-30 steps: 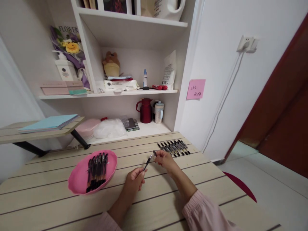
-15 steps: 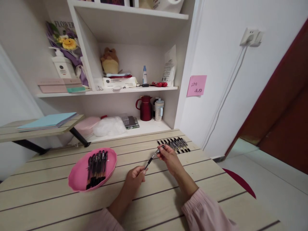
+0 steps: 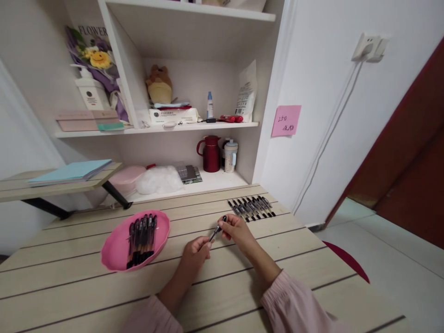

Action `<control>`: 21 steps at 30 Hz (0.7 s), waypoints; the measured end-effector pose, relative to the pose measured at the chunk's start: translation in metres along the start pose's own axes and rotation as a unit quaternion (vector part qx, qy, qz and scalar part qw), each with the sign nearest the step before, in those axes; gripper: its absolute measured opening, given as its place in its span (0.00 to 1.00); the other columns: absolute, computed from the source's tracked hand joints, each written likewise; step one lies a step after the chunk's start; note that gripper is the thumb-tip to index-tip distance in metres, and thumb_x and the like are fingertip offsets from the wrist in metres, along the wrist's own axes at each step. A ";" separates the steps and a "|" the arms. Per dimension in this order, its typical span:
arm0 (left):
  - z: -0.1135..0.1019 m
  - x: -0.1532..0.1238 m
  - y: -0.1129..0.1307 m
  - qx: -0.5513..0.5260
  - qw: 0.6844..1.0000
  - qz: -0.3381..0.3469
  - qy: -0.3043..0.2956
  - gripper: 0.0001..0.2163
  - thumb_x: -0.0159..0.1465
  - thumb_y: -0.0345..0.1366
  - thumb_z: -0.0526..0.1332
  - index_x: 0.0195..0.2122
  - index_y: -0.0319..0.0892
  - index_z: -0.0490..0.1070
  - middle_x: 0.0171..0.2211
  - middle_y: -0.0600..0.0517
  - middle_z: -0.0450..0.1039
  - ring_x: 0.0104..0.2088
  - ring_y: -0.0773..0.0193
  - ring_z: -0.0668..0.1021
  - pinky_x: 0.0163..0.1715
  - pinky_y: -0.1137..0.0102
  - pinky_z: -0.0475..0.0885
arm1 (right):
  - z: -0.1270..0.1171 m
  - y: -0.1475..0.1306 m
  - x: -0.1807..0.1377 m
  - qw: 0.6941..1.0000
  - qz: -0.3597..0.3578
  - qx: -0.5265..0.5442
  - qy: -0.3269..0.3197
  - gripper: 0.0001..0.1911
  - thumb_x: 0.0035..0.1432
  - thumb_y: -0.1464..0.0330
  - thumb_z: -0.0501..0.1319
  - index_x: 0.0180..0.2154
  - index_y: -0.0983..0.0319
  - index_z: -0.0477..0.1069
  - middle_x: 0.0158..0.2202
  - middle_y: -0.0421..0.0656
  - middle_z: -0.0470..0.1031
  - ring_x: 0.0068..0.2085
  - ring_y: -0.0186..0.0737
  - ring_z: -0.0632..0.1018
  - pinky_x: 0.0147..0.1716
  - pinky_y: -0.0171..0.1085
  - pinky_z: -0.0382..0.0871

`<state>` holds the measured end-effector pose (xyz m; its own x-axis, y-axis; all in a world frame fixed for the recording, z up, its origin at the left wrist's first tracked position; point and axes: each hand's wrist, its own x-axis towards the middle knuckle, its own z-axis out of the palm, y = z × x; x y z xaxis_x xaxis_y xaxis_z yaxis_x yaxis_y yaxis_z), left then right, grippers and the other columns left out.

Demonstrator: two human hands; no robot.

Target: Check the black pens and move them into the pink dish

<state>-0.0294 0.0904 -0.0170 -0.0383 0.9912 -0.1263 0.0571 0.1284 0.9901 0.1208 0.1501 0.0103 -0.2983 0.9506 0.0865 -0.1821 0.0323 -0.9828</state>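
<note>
My left hand (image 3: 196, 252) is closed around the lower part of a gel pen (image 3: 212, 237), which slants up to the right. With thumb and fingers my right hand (image 3: 236, 231) pinches the dark pen cap (image 3: 224, 218) at the pen's upper end. Cap and pen are in line and appear to meet; whether the cap is fully seated I cannot tell. Beyond my right hand, several capped pens (image 3: 251, 208) lie side by side on the table. To the left of my left hand, a pink tray (image 3: 110, 254) holds several more dark pens (image 3: 142, 238).
The slatted wooden table (image 3: 222, 296) reaches back to a white shelf unit (image 3: 187, 131). A red jug (image 3: 211, 155) and a pale cup (image 3: 230, 157) stand on the lower shelf. At the left is a small raised stand (image 3: 93, 182) with blue paper (image 3: 71, 171).
My right hand has moved down and left, bringing the cap over the pen's tip, which was bare and apart from it before. My left hand keeps its hold. The view has shifted slightly.
</note>
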 end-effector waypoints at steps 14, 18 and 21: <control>-0.002 -0.006 0.007 0.022 0.999 0.027 0.005 0.12 0.51 0.40 0.58 0.32 0.39 0.74 0.12 0.59 0.62 0.13 0.73 0.57 0.15 0.75 0.49 | 0.010 0.009 0.000 1.000 0.018 -0.006 0.009 0.15 0.40 0.57 0.64 0.23 0.62 0.66 0.14 0.33 0.64 0.14 0.27 0.65 0.13 0.28 0.52; 0.001 -0.007 0.007 0.024 0.999 0.036 0.018 0.08 0.51 0.38 0.57 0.27 0.40 0.72 0.12 0.60 0.61 0.13 0.74 0.57 0.14 0.76 0.49 | 0.012 0.010 -0.003 1.000 0.020 0.000 0.017 0.17 0.40 0.56 0.64 0.23 0.63 0.65 0.13 0.33 0.64 0.14 0.27 0.64 0.14 0.28 0.53; 0.005 -0.007 0.005 0.022 0.998 0.046 0.038 0.06 0.52 0.37 0.56 0.28 0.41 0.68 0.13 0.60 0.61 0.12 0.74 0.57 0.13 0.77 0.50 | 0.010 0.010 -0.004 0.999 0.009 0.010 0.033 0.19 0.41 0.53 0.63 0.23 0.62 0.64 0.16 0.35 0.67 0.14 0.27 0.64 0.13 0.28 0.53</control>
<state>-0.0239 0.0844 -0.0114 -0.1059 0.9940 -0.0281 0.1073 0.0396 0.9934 0.1109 0.1430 0.0022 -0.2390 0.9693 0.0574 -0.1971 0.0095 -0.9803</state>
